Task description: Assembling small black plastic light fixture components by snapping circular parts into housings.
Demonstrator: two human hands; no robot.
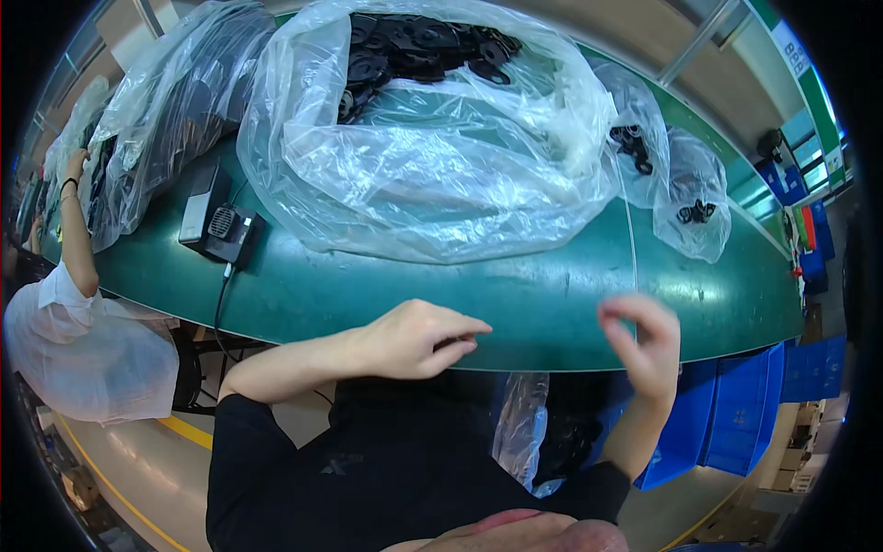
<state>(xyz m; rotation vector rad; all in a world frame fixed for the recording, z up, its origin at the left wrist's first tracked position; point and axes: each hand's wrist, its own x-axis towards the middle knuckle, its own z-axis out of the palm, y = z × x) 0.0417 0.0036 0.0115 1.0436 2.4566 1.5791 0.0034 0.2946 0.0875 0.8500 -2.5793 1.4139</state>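
Note:
My left hand is held over the near edge of the green table, pointing right. Its thumb and forefinger come together in a pinch; anything between the tips is too small to make out. To its right, my right hand is raised at the same edge, slightly blurred. Here too the fingers curl in to meet the thumb, and I cannot see what they hold, if anything. Beyond both hands lies a large clear plastic bag, its mouth spread wide around many black plastic parts. Neither hand touches it.
Two smaller clear bags with black parts lie at the right. A black and grey device with a cable stands left. Further left, a person in white reaches among more bags. Blue bins sit below the right edge.

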